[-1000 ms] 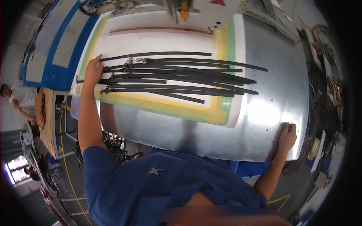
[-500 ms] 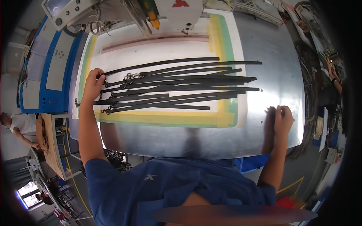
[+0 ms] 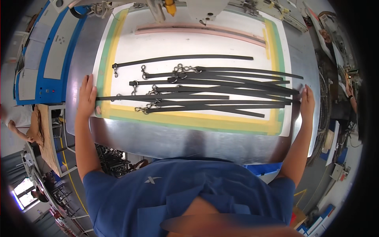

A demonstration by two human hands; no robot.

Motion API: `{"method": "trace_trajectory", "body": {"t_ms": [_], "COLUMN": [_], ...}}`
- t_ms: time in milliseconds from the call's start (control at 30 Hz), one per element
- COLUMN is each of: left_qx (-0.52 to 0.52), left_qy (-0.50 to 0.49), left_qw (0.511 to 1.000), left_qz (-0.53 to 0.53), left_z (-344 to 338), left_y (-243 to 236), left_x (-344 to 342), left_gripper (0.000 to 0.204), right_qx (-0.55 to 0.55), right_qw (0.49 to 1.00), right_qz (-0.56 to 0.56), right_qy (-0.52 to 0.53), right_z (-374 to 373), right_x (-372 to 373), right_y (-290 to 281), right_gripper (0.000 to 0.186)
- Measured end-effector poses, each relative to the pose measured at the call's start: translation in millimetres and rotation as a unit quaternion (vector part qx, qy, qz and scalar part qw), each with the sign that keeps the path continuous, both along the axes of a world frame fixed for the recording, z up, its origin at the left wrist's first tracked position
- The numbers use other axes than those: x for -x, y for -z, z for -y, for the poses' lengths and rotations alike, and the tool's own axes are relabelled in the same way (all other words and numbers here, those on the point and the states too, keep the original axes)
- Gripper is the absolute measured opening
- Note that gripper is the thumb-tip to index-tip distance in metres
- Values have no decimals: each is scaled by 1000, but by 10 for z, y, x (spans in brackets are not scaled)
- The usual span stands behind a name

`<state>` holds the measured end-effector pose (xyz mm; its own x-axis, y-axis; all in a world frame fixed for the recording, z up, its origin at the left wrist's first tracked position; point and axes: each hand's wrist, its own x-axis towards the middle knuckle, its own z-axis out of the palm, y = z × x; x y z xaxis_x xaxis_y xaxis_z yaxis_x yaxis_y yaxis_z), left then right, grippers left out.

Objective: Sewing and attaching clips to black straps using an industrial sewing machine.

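Note:
Several black straps (image 3: 185,58) with metal snap hooks (image 3: 143,72) lie roughly side by side on a white board (image 3: 166,45) edged in yellow and green tape. My left hand (image 3: 87,95) lies at the board's left edge, fingers stretched out, beside the end of one strap. On the opposite side, my right hand (image 3: 308,103) rests past the board's right edge with its fingers extended, close to the strap tips. Neither hand holds a strap. Most hooks cluster at the straps' left ends, some overlapping.
Beyond the straps a pink-edged slot (image 3: 201,30) crosses the board below a machine head (image 3: 205,14). The board lies on a shiny metal table (image 3: 189,144). A blue cabinet (image 3: 49,63) stands at left, near another person's arm (image 3: 17,132) at a wooden table (image 3: 49,142).
The board with its straps has shifted right across the table. My left hand has left the upper strap's hook end for the board's left edge. My right hand has moved up toward the strap tips.

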<state>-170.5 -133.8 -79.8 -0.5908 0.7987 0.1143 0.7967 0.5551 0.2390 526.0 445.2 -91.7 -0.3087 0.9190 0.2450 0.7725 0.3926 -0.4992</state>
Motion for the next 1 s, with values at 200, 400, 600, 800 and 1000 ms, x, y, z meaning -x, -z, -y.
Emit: {"method": "trace_trajectory", "body": {"t_ms": [200, 400, 600, 800, 1000], "left_qx": [-13, -9, -4, -44, 9], "left_qy": [57, 123, 203, 213, 238], "left_qw": [998, 989, 964, 972, 961], "left_qz": [2, 81, 171, 86, 141], "left_z": [-345, -574, -506, -777, -1334], "left_y": [48, -20, -167, -202, -327], "left_x": [-754, -952, -793, -289, -172], "left_gripper": [65, 76, 79, 67, 43], "right_qx": [128, 45, -95, -87, 44], "right_qw": [987, 995, 976, 981, 988], "right_qz": [-88, 89, 193, 165, 115], "right_qy": [-35, -11, 26, -47, -93], "right_z": [540, 975, 848, 583, 1235], "right_x": [570, 933, 1073, 1294, 2166], "right_y": [-48, -255, -455, -382, -472], "right_gripper": [48, 42, 37, 39, 40]}}
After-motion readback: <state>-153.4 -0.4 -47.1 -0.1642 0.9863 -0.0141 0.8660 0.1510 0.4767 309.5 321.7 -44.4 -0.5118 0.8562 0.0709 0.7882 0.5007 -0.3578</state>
